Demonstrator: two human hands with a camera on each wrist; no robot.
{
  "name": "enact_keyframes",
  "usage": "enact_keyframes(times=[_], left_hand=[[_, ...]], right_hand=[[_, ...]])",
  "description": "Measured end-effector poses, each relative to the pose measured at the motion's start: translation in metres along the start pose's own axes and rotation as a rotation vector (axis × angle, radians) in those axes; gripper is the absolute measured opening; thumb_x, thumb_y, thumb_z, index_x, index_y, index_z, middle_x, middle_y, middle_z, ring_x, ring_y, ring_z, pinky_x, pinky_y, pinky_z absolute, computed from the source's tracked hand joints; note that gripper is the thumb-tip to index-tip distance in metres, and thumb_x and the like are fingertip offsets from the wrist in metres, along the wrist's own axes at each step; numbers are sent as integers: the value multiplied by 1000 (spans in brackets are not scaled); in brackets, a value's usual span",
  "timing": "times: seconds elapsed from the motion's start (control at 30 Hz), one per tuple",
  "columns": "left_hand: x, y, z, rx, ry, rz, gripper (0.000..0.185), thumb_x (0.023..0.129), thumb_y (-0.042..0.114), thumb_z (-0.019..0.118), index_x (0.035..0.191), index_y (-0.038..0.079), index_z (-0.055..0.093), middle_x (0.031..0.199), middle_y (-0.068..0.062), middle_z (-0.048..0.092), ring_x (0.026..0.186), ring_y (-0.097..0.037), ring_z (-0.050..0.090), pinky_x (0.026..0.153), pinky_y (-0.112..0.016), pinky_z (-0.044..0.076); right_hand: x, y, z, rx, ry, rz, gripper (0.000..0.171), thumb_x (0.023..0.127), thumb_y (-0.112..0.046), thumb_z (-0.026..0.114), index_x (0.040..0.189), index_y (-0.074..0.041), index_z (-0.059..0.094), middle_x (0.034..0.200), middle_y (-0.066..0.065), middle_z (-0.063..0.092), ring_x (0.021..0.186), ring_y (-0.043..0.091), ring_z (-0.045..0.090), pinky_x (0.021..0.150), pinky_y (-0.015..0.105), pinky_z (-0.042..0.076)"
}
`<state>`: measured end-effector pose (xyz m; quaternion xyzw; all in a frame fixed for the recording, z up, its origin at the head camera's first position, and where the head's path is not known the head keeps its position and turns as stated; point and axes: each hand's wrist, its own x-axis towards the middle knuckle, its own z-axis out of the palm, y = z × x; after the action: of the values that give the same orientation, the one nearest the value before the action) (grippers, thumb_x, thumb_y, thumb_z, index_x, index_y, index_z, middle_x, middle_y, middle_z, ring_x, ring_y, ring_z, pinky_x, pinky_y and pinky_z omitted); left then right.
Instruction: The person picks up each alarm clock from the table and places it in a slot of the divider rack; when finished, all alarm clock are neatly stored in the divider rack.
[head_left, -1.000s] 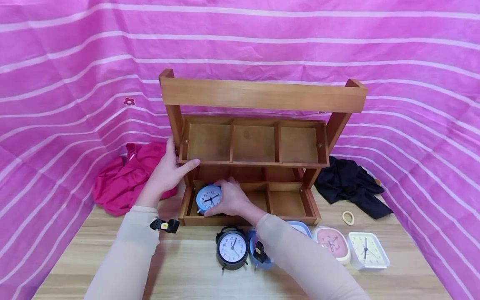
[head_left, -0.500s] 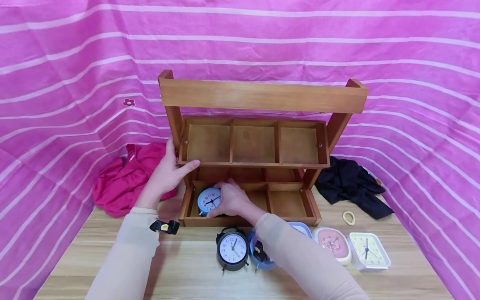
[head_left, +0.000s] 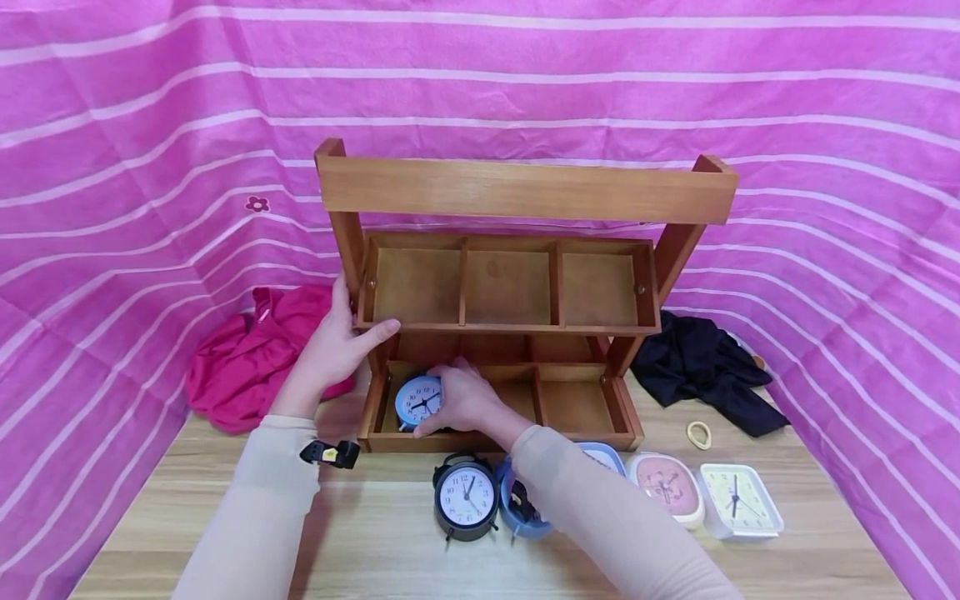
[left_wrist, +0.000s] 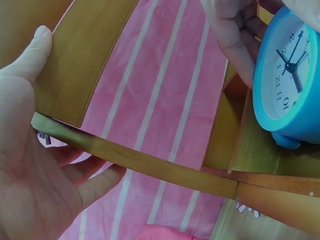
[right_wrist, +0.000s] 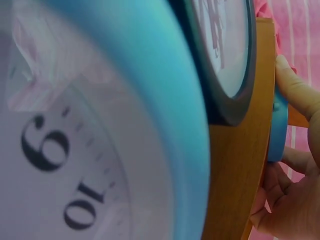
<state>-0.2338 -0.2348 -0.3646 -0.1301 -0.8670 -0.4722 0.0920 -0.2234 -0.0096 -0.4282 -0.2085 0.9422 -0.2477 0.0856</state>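
Observation:
A two-tier wooden rack [head_left: 525,190] with divided trays stands at the back of the table. My left hand [head_left: 335,343] grips its left side; in the left wrist view the thumb lies on the upper tray's side and the fingers reach past the upright [left_wrist: 130,159]. With my right hand [head_left: 471,400] I hold a small round blue alarm clock [head_left: 415,403] in the lower tray's left compartment, its dial tilted up. The left wrist view shows that blue clock [left_wrist: 267,95] from the side, fingers at its rim.
Along the rack's front stand a black twin-bell clock [head_left: 465,496], a blue clock [head_left: 525,527] partly under my right sleeve, a pink-faced clock [head_left: 666,485] and a white square clock [head_left: 738,502]. Red cloth [head_left: 247,367] lies left, black cloth [head_left: 697,371] and a cream ring [head_left: 699,435] right.
The blue clock in my right hand has shifted very slightly to the right within its compartment. My left hand stays in place on the rack.

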Motion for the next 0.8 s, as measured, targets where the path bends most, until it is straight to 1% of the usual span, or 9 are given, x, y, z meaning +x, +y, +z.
enact_keyframes(times=[0.23, 0.37, 0.6, 0.8], left_hand=[[-2, 3, -1, 13, 9, -5, 113, 95, 44, 74, 167, 29, -12, 167, -21, 28, 149, -45, 37, 119, -67, 30], [-2, 3, -1, 15, 9, -3, 114, 95, 45, 74, 167, 27, -13, 168, -21, 27, 150, -45, 36, 118, -69, 31], [0, 2, -1, 5, 7, 6, 113, 96, 45, 74, 167, 29, -12, 166, -21, 29, 148, -45, 38, 117, -69, 31], [-2, 2, -2, 9, -8, -12, 112, 96, 47, 72, 166, 31, -14, 168, -20, 27, 150, -44, 36, 117, -69, 32]], right_hand=[[0, 1, 1, -47, -20, -1, 80, 69, -50, 95, 135, -15, 68, 128, 4, 62, 119, 21, 52, 103, 39, 52], [0, 2, 1, -53, -20, -8, 80, 69, -51, 95, 136, -15, 68, 128, 4, 62, 119, 20, 52, 103, 39, 52], [-2, 1, -1, -54, -3, -20, 83, 69, -53, 95, 137, -15, 67, 130, 4, 62, 119, 21, 52, 103, 41, 53], [-8, 1, -5, -72, 28, -67, 86, 69, -56, 93, 140, -16, 65, 136, 4, 61, 122, 22, 54, 103, 42, 53]])
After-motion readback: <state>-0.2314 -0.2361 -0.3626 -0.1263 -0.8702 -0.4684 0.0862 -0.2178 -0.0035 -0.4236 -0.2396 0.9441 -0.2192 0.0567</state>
